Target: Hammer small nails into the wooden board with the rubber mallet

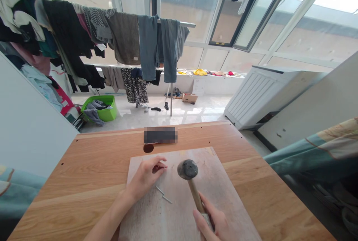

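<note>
My right hand (214, 216) is wrapped round the wooden handle of a mallet (187, 169), whose dark head is raised over a pale wooden board (195, 196). Left of the mallet, my left hand (148, 174) is at the board with thumb and fingers pinched together; whatever is between the fingertips is too small to make out. Two loose nails lie on the board just below that hand, an upper nail (159, 190) and a lower nail (167, 199). Small thin upright marks, perhaps nails, show near the mallet head.
The board rests on a wooden table (84, 170) with a round hole (148, 148). A blurred-out dark object (160, 135) lies by the far edge. Beyond stand a laundry rack with hanging clothes (125, 37), a green basket (107, 113) and a white cabinet (257, 91).
</note>
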The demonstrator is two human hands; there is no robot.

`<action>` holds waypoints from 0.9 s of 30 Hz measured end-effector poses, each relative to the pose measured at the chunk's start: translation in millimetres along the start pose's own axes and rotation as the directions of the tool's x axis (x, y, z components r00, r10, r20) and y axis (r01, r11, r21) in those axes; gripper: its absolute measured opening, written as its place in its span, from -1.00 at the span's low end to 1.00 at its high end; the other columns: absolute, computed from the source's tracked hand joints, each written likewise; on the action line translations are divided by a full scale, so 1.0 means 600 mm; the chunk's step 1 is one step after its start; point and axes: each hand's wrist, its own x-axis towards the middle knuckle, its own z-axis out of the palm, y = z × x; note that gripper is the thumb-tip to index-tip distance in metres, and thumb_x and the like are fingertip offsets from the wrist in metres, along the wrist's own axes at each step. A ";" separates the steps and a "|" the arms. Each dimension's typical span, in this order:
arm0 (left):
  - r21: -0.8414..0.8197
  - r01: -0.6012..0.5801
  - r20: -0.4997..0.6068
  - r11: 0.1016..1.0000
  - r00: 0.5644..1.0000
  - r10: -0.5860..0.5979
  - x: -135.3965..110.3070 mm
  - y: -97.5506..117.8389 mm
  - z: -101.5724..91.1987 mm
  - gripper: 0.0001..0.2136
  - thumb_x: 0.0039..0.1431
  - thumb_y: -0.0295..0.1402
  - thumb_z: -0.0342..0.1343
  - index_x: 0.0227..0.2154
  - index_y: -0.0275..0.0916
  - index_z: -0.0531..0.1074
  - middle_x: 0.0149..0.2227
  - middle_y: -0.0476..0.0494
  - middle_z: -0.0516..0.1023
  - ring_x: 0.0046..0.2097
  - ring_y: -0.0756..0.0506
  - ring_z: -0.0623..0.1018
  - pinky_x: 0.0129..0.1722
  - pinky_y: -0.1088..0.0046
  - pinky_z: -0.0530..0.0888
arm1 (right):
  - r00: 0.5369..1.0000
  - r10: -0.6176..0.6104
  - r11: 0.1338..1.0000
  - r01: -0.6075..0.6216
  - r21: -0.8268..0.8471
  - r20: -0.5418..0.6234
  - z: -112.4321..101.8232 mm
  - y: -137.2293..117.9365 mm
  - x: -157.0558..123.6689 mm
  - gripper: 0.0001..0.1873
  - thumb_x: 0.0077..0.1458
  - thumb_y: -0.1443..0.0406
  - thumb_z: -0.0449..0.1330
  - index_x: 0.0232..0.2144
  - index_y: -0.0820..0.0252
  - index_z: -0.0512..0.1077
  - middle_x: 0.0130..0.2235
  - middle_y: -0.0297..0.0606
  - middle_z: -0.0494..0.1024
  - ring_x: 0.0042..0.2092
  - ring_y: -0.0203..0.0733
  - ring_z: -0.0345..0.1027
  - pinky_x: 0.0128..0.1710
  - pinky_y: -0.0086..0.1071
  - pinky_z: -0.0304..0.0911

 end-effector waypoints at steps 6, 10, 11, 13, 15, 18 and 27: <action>-0.047 0.018 0.018 0.999 1.000 -0.018 0.004 0.011 0.002 -0.80 0.20 -0.42 0.15 -0.13 -0.21 0.55 -0.33 -0.06 0.72 -0.31 -0.08 0.64 -0.24 0.42 0.54 | 0.997 -0.037 0.994 0.030 0.107 0.065 0.042 -0.053 0.018 -0.18 0.18 -0.27 0.13 0.15 0.22 0.55 -0.59 -0.36 0.49 -0.64 -0.23 0.36 -0.70 -0.48 0.27; -0.054 0.000 0.011 0.999 1.000 0.001 0.005 0.015 0.000 -0.69 0.16 -0.46 0.14 -0.04 -0.20 0.57 -0.35 0.00 0.67 -0.33 -0.06 0.59 -0.28 0.47 0.49 | 0.992 -0.085 0.992 0.076 0.100 0.094 0.055 -0.066 0.025 -0.17 0.21 -0.27 0.10 0.16 0.26 0.54 -0.57 -0.32 0.52 -0.58 -0.20 0.42 -0.61 -0.46 0.36; -0.050 -0.006 0.003 0.999 1.000 0.007 0.005 0.016 0.000 -0.68 0.16 -0.48 0.13 -0.03 -0.20 0.58 -0.36 0.01 0.66 -0.34 -0.05 0.58 -0.29 0.49 0.48 | 0.990 -0.109 0.991 0.101 0.089 0.086 0.056 -0.065 0.026 -0.17 0.21 -0.27 0.10 0.15 0.26 0.55 -0.54 -0.28 0.55 -0.54 -0.18 0.46 -0.54 -0.43 0.41; -0.042 -0.018 -0.005 0.999 1.000 0.018 0.005 0.016 -0.001 -0.66 0.14 -0.52 0.12 -0.03 -0.21 0.59 -0.37 0.01 0.64 -0.34 -0.04 0.57 -0.30 0.50 0.46 | 0.985 -0.156 0.987 0.151 0.061 0.069 0.057 -0.059 0.026 -0.18 0.20 -0.27 0.11 0.12 0.25 0.58 -0.48 -0.22 0.61 -0.46 -0.13 0.51 -0.40 -0.37 0.48; -0.040 -0.022 -0.001 0.999 1.000 0.022 0.006 0.017 -0.001 -0.67 0.14 -0.53 0.11 -0.05 -0.22 0.59 -0.36 0.00 0.64 -0.34 -0.04 0.57 -0.30 0.50 0.45 | 0.982 -0.179 0.984 0.177 0.032 0.066 0.059 -0.052 0.025 -0.19 0.21 -0.27 0.10 0.11 0.25 0.59 -0.45 -0.19 0.63 -0.42 -0.10 0.53 -0.32 -0.34 0.50; -0.045 -0.012 0.006 0.999 1.000 0.012 0.007 0.016 0.001 -0.70 0.17 -0.51 0.13 -0.06 -0.24 0.58 -0.37 -0.01 0.63 -0.35 -0.04 0.56 -0.31 0.50 0.45 | 0.982 -0.175 0.985 0.174 0.010 0.073 0.062 -0.044 0.024 -0.19 0.23 -0.26 0.08 0.14 0.25 0.57 -0.41 -0.16 0.66 -0.42 -0.09 0.53 -0.32 -0.34 0.50; 0.296 -0.184 0.091 0.937 0.982 0.164 -0.030 0.019 -0.018 -0.58 0.22 -0.54 0.19 0.13 -0.20 0.40 -0.07 -0.16 0.62 -0.10 -0.15 0.62 -0.07 0.33 0.54 | 0.991 -0.114 0.991 0.118 -0.062 0.068 0.026 -0.028 0.008 -0.20 0.17 -0.29 0.11 0.10 0.15 0.62 -0.40 -0.17 0.69 -0.41 -0.06 0.57 -0.29 -0.33 0.51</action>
